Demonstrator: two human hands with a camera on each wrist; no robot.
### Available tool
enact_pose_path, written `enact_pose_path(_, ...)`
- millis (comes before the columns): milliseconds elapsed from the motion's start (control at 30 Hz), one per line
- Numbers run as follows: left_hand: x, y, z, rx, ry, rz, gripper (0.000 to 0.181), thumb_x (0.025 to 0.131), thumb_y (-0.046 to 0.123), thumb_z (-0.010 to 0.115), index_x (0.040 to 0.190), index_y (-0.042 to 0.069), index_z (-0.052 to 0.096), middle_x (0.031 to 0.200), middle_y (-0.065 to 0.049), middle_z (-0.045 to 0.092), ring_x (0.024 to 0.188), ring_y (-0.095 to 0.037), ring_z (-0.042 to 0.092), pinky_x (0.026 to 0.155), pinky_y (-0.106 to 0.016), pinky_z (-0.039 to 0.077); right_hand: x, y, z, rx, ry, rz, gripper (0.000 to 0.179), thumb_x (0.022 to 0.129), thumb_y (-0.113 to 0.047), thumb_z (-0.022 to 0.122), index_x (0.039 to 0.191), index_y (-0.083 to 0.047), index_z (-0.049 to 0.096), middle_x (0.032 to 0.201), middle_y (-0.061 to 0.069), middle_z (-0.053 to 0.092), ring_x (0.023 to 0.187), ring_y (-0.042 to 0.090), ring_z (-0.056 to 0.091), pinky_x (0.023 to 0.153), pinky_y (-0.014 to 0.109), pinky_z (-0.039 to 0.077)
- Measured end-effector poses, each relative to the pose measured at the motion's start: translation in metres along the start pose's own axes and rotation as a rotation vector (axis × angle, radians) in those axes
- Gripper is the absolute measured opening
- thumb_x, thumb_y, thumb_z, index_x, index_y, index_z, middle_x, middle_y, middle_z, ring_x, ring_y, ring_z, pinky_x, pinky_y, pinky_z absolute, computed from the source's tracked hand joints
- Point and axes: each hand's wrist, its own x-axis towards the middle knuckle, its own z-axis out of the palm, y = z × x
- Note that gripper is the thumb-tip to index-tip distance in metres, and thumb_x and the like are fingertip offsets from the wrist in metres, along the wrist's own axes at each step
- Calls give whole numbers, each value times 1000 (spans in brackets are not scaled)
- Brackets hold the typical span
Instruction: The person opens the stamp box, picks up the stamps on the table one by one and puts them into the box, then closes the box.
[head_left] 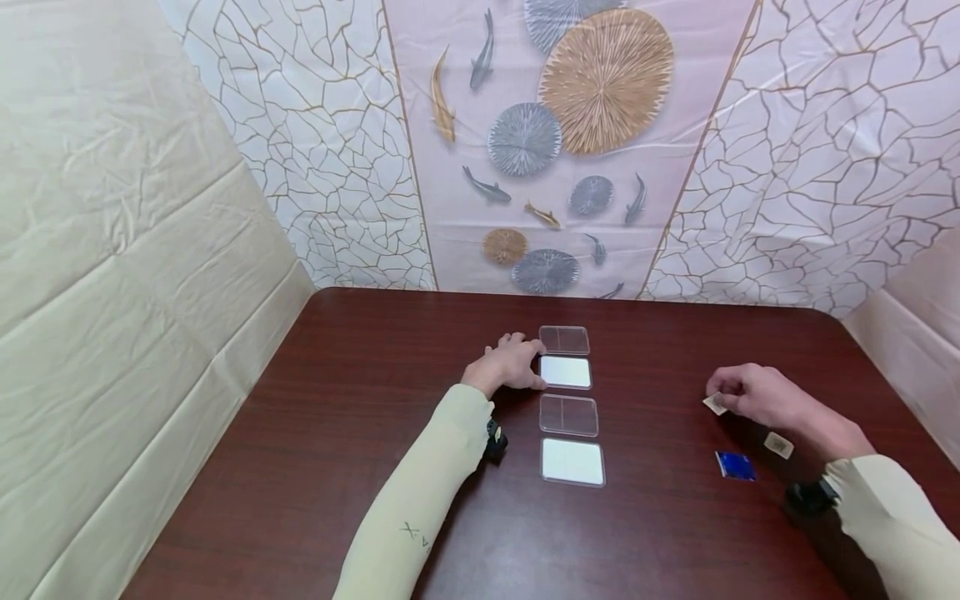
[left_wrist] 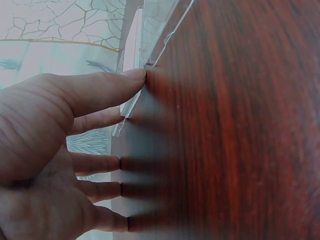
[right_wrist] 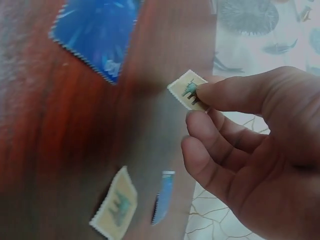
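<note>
My right hand (head_left: pixel 757 396) pinches a small cream postage stamp (right_wrist: pixel 187 90) with a green animal figure and perforated edges, just above the table on the right. A second cream stamp (head_left: pixel 778 445) and a blue stamp (head_left: pixel 736 466) lie by that wrist. In the right wrist view another narrow blue piece (right_wrist: pixel 163 197) shows beyond the cream stamp. My left hand (head_left: pixel 510 365) rests with spread fingers at the left end of a clear flat case holding a white insert (head_left: pixel 566 372). Its thumb and index finger touch the case's corners; the other fingertips rest on the table.
A clear rectangular lid (head_left: pixel 564 340) lies behind that case. Nearer me are another clear lid (head_left: pixel 568 415) and a second case with a white insert (head_left: pixel 572 462), all in one column on the dark red-brown table (head_left: pixel 360 433). A patterned cloth (head_left: pixel 345 150) hangs behind.
</note>
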Motion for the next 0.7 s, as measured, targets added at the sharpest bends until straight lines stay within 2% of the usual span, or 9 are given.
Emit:
enact_pose_path(267, 1, -1, 0, 1, -8, -4, 61, 91, 41, 68, 145, 25, 45, 157, -10, 29, 151, -35, 16, 117, -61, 21, 6, -16, -7, -14, -6, -12, 13, 85, -5, 69, 84, -17, 66, 68, -10, 54, 59, 0, 43, 55, 22, 36)
enact_pose_path(700, 4, 0, 1, 19, -8, -9, 61, 90, 41, 68, 145, 25, 45, 156, -9, 31, 150, -34, 20, 116, -61, 24, 23, -45, -7, 3, -2, -49, 11, 88, -9, 70, 85, -20, 67, 73, -11, 60, 66, 2, 49, 61, 23, 40)
